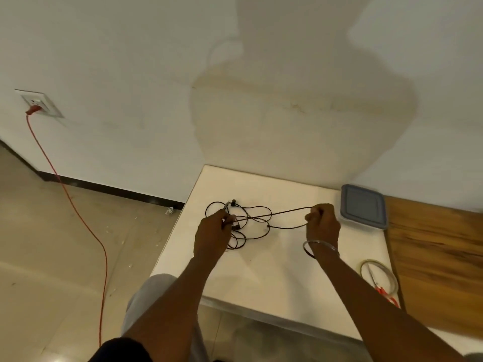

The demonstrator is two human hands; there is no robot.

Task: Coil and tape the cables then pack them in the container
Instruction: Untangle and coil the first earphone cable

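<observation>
Site: a white table (274, 278) stands against a pale wall, with a wooden surface (439, 257) adjoining its right edge. An orange cord (78, 212) runs from a wall socket (39, 103) down across the floor on the left; it is well apart from the work.

Container (363, 206): at the table's far right corner, grey lid on. Nothing is packed yet, as far as can be seen.

Tape roll (362, 270): flat on the table near its right edge, just beside the right forearm. Scissors (382, 290) with red handles lie across it.

Cable (287, 211): thin, black, on the table centre. The bulk is a loose tangle of loops at and below the left hand. One long doubled strand is drawn out of it, running left to right and lifted taut between the two hands. No tape is on it.

Left hand (213, 231): back uppermost, fingers curled and clamped on a gathered part of the cable at the tangle's left side.

Right hand (322, 222): a near fist, knuckles up, with a bangle at the wrist; fingers (313, 214) closed on the far end of the drawn-out loop. It sits just beside the container.

Assessment: coiling is at an early stage. The strand's long axis lies across the body from hand to hand, so the next turn of the coil most likely means bringing the right hand's loop back toward the left hand, which acts as anchor. Risk: the loose loops under the left hand may snag.
</observation>
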